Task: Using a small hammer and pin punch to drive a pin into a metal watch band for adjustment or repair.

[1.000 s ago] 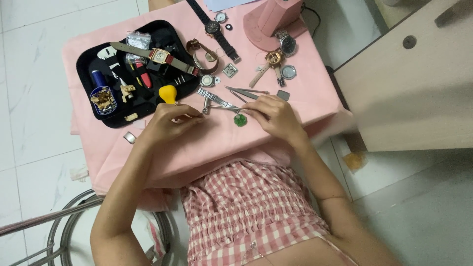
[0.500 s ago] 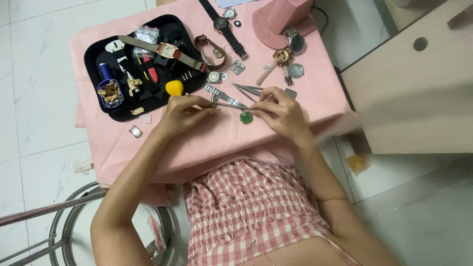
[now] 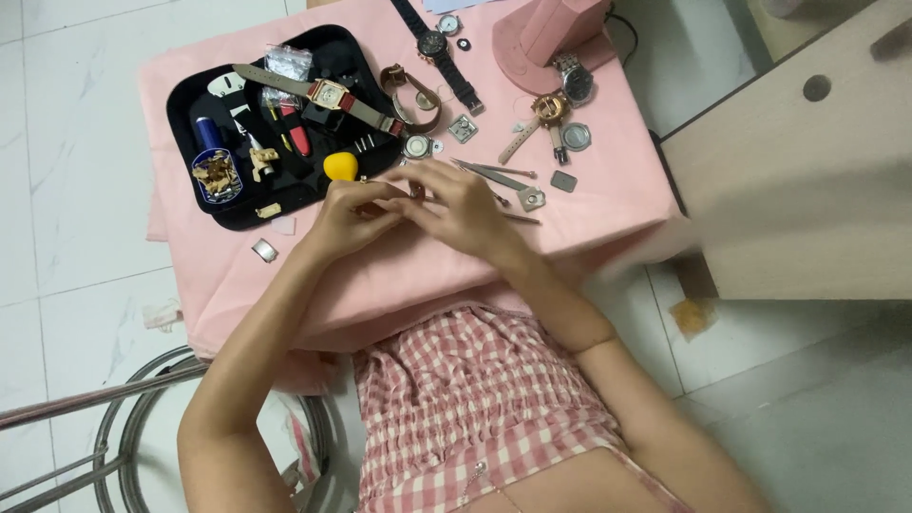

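Both hands have drawn together at mid-frame since half a second ago. Then they were apart, left hand [image 3: 353,214] and right hand [image 3: 461,204] each at one end of a metal watch bracelet with a small green piece beside it. Now the right hand lies partly over the left, and the bracelet and green piece are hidden beneath them.

Left fingers curled inward, pinching something small; what exactly, cannot tell. Right fingers bent over the same spot; grasp not visible.

Judged: the work has closed down to fine handling of one small part between the fingertips.

Around them on the pink-clothed surface [image 3: 608,199]: yellow rubber ball [image 3: 340,166] just above the left hand, black tool tray [image 3: 185,95] upper left, tweezers [image 3: 494,172] right of the hands, black-strapped wristwatch [image 3: 437,46] at top.
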